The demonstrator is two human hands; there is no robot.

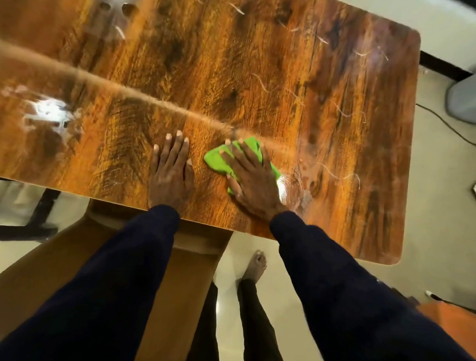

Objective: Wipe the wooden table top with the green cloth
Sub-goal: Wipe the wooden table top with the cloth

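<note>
The wooden table top (pixel 235 72) is showing glossy, stiff, streaked with pale smears; near its front edge the green cloth (pixel 218 160) is lying crumpled, bright, probably soft and light, best pressed flat from above; the right hand (pixel 253 178) is pressing it with spread fingers; beside it the left hand (pixel 171 170) is resting flat, holding nothing

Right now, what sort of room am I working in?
Probably a home or small office room: a wooden table top, a pale glossy floor with a loose cable, and a bare foot by the table.
</note>
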